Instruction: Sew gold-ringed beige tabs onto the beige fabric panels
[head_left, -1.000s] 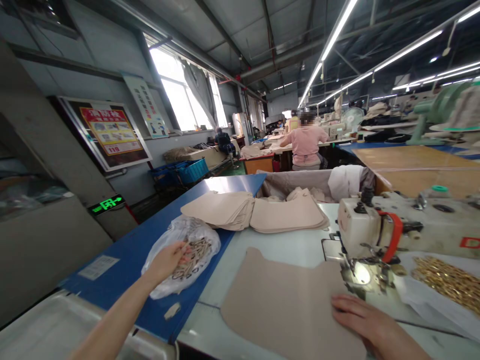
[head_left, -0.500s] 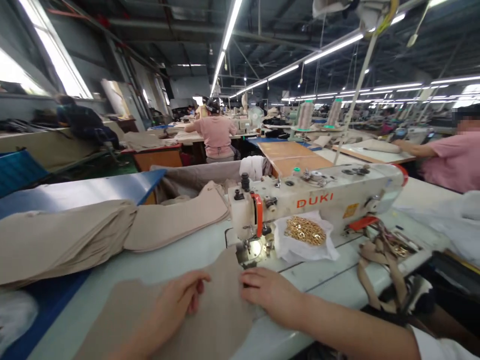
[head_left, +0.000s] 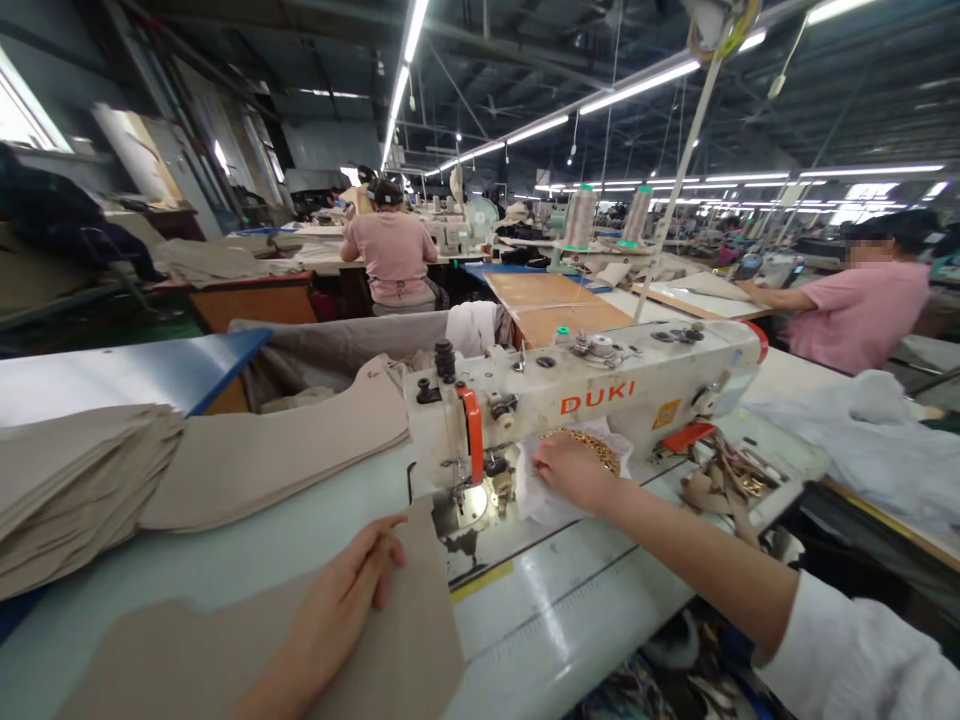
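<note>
My left hand (head_left: 341, 605) rests on a beige fabric piece (head_left: 187, 660) lying on the table in front of the needle. Its fingers are pressed together with the thumb alongside, and what they hold, if anything, is hidden. My right hand (head_left: 574, 470) reaches under the arm of the white DUKI sewing machine (head_left: 600, 385). Its fingers curl down into a pile of gold metal pieces (head_left: 604, 452) on a white bag (head_left: 536, 500). The lit needle area (head_left: 472, 500) lies between my hands.
Stacks of beige cut pieces (head_left: 82, 480) lie at the left on the pale table (head_left: 562, 600). Straps with gold fittings (head_left: 716, 485) sit right of the machine. A person in pink (head_left: 862, 310) works at the right, another (head_left: 394, 255) sits ahead. White cloth (head_left: 870, 440) lies at far right.
My left hand left the plastic bag at the left and came onto the beige piece. My right hand lifted off the fabric and moved into the gold pieces. The view swung right.
</note>
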